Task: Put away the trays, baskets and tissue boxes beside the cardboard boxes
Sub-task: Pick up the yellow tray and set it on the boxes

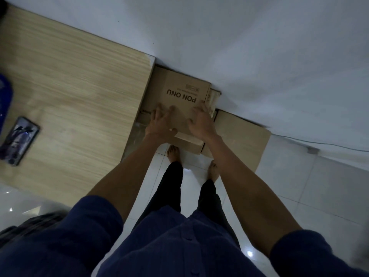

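A brown cardboard box (180,90) printed "PON ONU" stands on the floor against the white wall, between a wooden table and a second cardboard box (242,136) on the right. My left hand (160,122) lies on the near left part of its top, fingers spread, thumb at the near edge. My right hand (200,122) rests on the near right part, fingers also spread. Neither hand is closed around anything. Something clear and glossy (137,126) shows in the gap left of the box; I cannot tell what it is. No tray, basket or tissue box is plainly visible.
The light wooden table (69,92) fills the left, with a phone (19,139) and a blue object (5,100) at its left edge. My bare feet (173,154) stand on white tiles just before the box. A cable (329,144) runs along the wall's base at right.
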